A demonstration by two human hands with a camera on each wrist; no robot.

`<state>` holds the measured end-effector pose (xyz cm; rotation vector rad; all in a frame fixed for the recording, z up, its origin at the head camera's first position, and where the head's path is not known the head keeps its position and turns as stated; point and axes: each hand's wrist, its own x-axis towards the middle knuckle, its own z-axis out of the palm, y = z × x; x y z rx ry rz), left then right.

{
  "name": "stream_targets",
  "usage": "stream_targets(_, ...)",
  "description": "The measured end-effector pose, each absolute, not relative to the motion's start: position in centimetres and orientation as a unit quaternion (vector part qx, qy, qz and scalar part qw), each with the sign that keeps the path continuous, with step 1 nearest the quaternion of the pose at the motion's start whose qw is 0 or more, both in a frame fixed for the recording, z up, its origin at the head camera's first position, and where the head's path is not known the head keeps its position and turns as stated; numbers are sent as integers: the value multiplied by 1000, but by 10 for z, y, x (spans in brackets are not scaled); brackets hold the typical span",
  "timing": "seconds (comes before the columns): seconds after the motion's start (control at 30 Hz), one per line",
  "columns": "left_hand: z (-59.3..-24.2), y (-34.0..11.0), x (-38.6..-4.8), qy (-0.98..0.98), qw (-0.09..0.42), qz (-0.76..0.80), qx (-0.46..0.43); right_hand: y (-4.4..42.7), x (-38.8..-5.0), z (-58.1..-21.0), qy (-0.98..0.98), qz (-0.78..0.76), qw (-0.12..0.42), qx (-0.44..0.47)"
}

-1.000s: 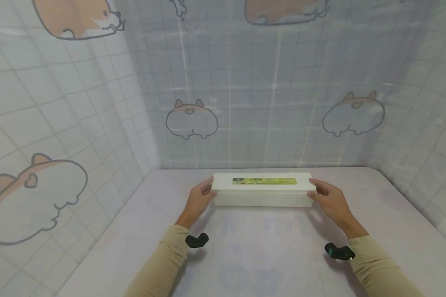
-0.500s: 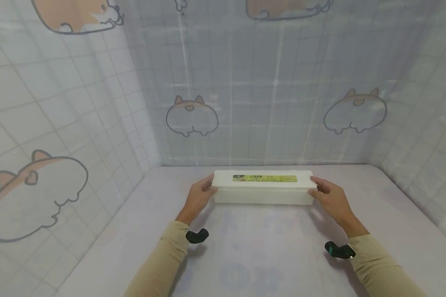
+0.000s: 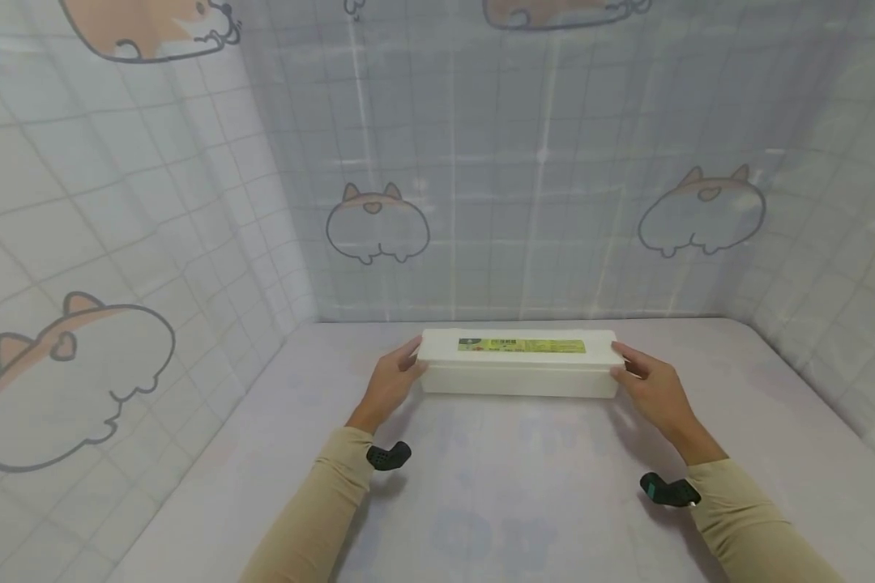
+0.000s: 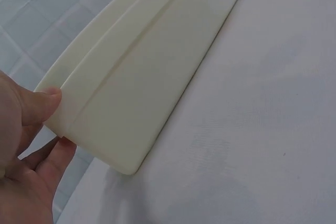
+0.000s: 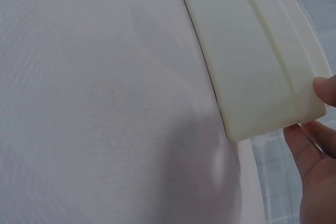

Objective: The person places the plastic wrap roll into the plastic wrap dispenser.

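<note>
A long white lidded box (image 3: 518,380) with a yellow-green label (image 3: 521,346) on its top lies lengthwise across the far part of the table. My left hand (image 3: 389,382) grips its left end, the thumb at the front corner and the fingers around the end. At the opposite end my right hand (image 3: 654,394) holds the box in the same manner. The left wrist view shows the left thumb (image 4: 44,103) on the lid edge, with fingertips under the lid's rim. In the right wrist view the right thumb (image 5: 326,90) presses near the lid's corner. The lid sits on the box.
The pale table (image 3: 481,478) has faint printed marks. A tiled-pattern curtain with cartoon dogs (image 3: 375,227) stands right behind the box, and similar sheets rise on the left (image 3: 73,389) and right (image 3: 846,259). Each wrist wears a small black device (image 3: 389,456).
The head view has tilted slightly, so the whole scene sits a little higher in it. Both hands keep their places at the box ends, and the lid stays on.
</note>
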<state>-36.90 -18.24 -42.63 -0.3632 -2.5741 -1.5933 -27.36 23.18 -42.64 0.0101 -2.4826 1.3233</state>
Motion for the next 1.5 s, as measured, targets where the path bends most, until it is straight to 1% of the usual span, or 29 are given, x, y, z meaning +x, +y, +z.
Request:
stream_targets(0.23, -426, -180, -370, -841, 63, -523, -126, 236, -277, -425, -875, 453, 172, 23)
stream_targets(0.37, -428, -182, -369, -840, 71, -522, -130, 236, -278, -426, -867, 470, 164, 31)
stream_targets(0.6, -429, -182, -366, -843, 62, -521, -120, 239, -274, -424, -871, 473, 131, 18)
stream_targets(0.97, -426, -182, -364, -837, 52, -531, -119, 240, -275, -416, -877, 466, 115, 9)
stream_targets(1.1, -429, -186, -364, -833, 44, -539, -116, 239, -275, -423, -863, 493, 105, 6)
stream_targets(1.23, -428, -185, -363, -837, 36, -533, -115, 240, -272, -430, -851, 512, 114, 4)
stream_targets(1.37, -423, -185, -362, -839, 45, -532, -106, 239, -273, -429, -848, 514, 132, 4)
stream_targets(1.5, -422, -186, -362, -841, 46, -529, -102, 239, -275, -426, -847, 515, 132, -4)
